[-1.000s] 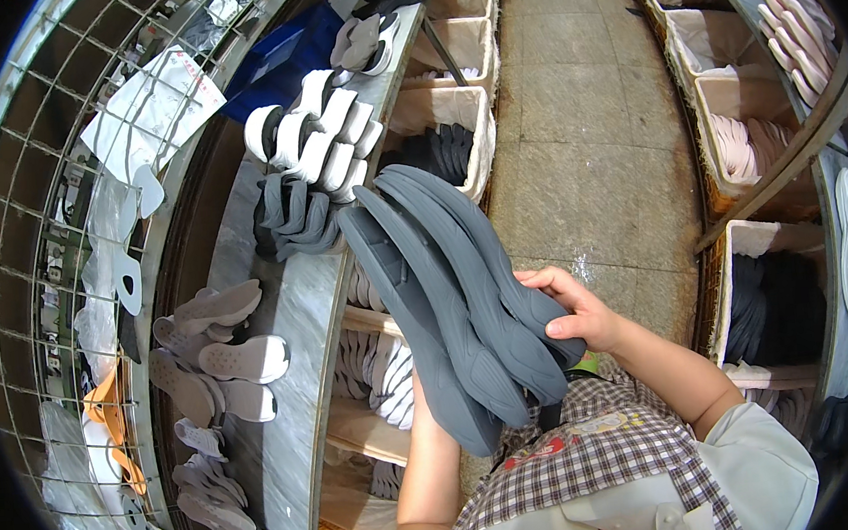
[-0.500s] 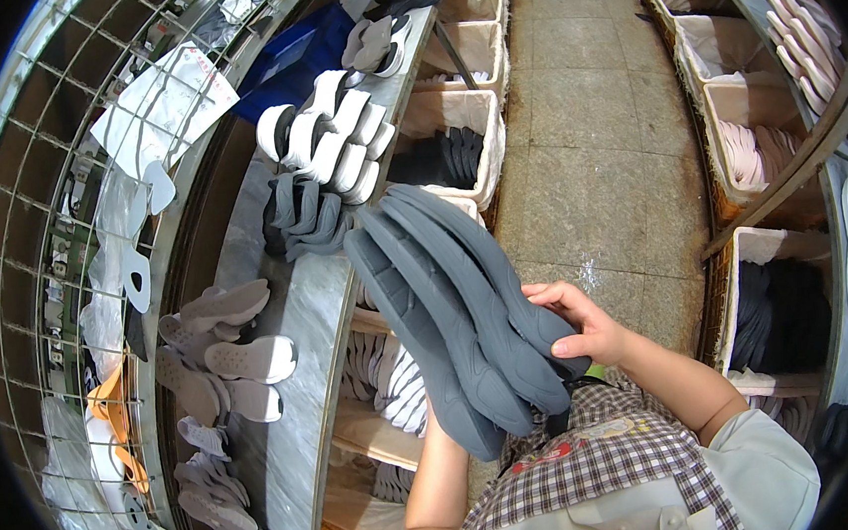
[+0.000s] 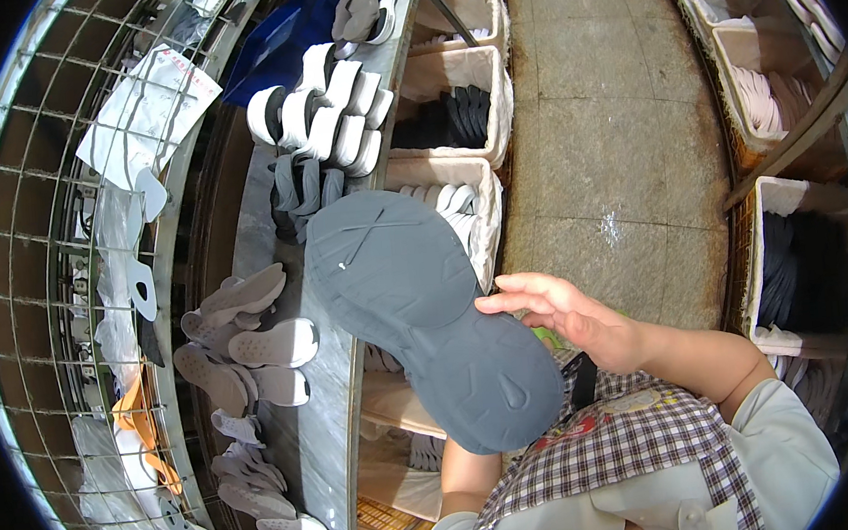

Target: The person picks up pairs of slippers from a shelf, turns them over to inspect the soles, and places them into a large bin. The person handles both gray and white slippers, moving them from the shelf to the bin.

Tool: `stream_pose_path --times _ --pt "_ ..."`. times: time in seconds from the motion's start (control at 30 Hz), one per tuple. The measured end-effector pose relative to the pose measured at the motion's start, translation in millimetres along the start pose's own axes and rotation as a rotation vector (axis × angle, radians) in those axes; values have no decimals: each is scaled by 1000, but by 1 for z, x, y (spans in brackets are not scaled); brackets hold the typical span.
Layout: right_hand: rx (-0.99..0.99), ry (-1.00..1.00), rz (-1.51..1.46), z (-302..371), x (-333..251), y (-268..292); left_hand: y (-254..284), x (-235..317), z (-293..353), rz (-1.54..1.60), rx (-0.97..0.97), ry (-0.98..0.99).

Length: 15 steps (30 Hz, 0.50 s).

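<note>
Dark grey shoe soles (image 3: 394, 267) are held up in front of me, the patterned underside of the top one facing me. A small white mark shows on its wide part. My left hand is hidden behind them; only the left forearm (image 3: 469, 476) shows, running up under the soles and bearing them. Beside their right edge is my right hand (image 3: 588, 322), open, its fingers stretched out and its fingertips at the rim of the sole. How many soles lie behind the top one is hidden.
On the metal bench (image 3: 338, 371) at left lie white soles (image 3: 318, 124), more grey soles (image 3: 304, 190) and pale perforated soles (image 3: 271, 347). Lined bins of soles (image 3: 457, 178) stand below it. A wire mesh (image 3: 28, 296) rises far left. Across the aisle (image 3: 613, 131) stand more bins (image 3: 793, 266).
The soles have turned from edge-on to showing a flat underside. My right hand has loosened its grip and opened at their edge. The view has shifted slightly.
</note>
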State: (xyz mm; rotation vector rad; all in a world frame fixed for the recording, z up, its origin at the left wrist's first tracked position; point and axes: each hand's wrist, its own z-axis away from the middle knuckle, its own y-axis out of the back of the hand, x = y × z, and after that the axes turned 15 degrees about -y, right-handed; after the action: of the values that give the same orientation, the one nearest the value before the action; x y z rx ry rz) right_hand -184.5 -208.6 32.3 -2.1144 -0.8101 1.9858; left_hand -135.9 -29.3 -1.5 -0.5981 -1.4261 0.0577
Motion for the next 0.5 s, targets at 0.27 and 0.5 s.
stream_pose_path --times 0.27,0.5 --pt "-21 9 -39 1 1 -7 -18 17 1 -70 7 -13" --pt "35 40 15 2 5 -11 -14 20 5 -87 -24 63"
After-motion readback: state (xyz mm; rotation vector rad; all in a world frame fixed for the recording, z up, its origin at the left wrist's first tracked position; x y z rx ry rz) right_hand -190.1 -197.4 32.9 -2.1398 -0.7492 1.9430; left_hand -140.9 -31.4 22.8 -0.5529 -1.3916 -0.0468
